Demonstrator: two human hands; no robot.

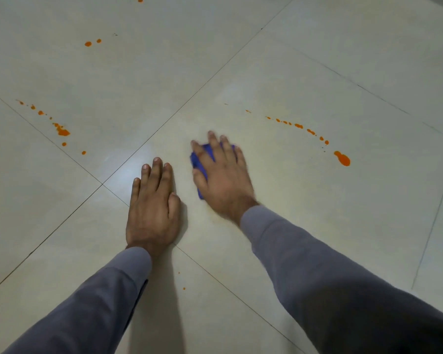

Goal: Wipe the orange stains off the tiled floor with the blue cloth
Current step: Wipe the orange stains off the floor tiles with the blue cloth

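My right hand presses its spread grip flat on the crumpled blue cloth, and the curved trail of orange stains lies right of that cloth, nearer it than my flat left hand.

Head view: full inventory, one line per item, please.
tiled floor: one, pale grey with dark grout lines, fills the view
orange stains, right trail: a line of drops ending in a big blot, right of the cloth
orange stains, left trail: a line of drops, far left
orange stains, far: two drops, upper left
blue cloth: one, under the right hand
left hand: flat on the floor, empty
right hand: pressing on the cloth
sleeves: two, grey
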